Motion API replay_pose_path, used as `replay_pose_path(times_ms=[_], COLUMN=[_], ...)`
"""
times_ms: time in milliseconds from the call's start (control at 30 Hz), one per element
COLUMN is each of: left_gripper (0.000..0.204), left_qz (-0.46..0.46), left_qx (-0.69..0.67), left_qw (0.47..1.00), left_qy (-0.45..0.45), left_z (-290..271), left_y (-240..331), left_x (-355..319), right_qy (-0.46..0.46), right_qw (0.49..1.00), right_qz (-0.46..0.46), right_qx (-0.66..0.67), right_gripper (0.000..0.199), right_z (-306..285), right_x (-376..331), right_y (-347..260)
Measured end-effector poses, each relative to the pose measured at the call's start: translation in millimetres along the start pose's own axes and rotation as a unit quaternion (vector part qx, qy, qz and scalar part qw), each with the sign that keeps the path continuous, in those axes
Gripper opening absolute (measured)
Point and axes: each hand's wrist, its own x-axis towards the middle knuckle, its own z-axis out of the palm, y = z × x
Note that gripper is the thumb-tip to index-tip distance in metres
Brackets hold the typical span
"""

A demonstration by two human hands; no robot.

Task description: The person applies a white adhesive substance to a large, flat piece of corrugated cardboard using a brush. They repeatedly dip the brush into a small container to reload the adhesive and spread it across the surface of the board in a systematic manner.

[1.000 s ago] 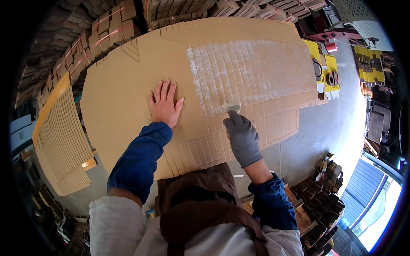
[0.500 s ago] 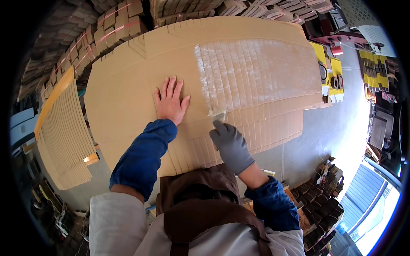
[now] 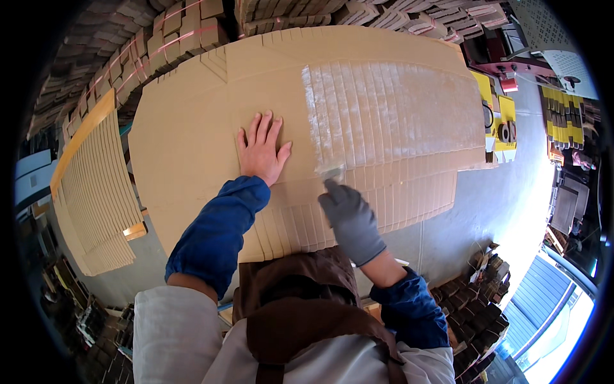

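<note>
Large cardboard sheets (image 3: 185,121) lie in a stack in front of me, their lower edges stepped in narrow strips. A whitish, wet-looking coating (image 3: 396,109) covers the strips on the right half of the top. My left hand (image 3: 263,150), bare, rests flat on the uncoated board with its fingers spread. In a grey glove, my right hand (image 3: 350,217) is closed round a brush (image 3: 333,173). The brush's pale bristles touch the board at the near left corner of the coating. Most of the brush handle is hidden inside the glove.
To the left stands another fanned stack of cardboard (image 3: 96,198) with a wooden strip. Tied cardboard bundles (image 3: 192,32) line the far side. Yellow boxes with tape rolls (image 3: 505,131) sit at the right. Dark stacked pieces (image 3: 470,317) are on the near right.
The brush and my right hand have shifted very slightly right. My left hand keeps its place on the board. The whole view has moved a little.
</note>
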Motion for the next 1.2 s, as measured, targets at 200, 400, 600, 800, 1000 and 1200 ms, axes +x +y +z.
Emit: replay_pose_path(times_ms=[200,400,600,800,1000,1200], left_gripper=[0.058,0.057,0.057,0.056,0.056,0.057], left_qz=[-0.005,0.000,0.000,0.015,0.009,0.010], left_qx=[0.002,-0.007,-0.001,0.008,0.015,0.012], left_qw=[1.000,1.000,1.000,1.000,1.000,1.000], left_qy=[-0.007,-0.004,-0.008,-0.003,-0.010,-0.020], left_z=[-2,-1,-2,1,-4,-6], left_y=[1,1,0,5,2,8], left_x=[0,1,-1,4,0,3], right_qy=[-0.006,0.006,0.047,0.090,0.194,0.284], right_qw=[0.999,0.998,0.994,0.991,0.962,0.955], right_qz=[0.044,0.057,0.096,0.095,0.186,0.059], right_qx=[-0.006,-0.010,0.013,0.028,0.051,0.056], right_gripper=[0.027,0.027,0.026,0.024,0.034,0.017], right_z=[4,7,18,36,-2,10], right_x=[15,32,31,0,5,58], right_y=[15,27,37,73,128,130])
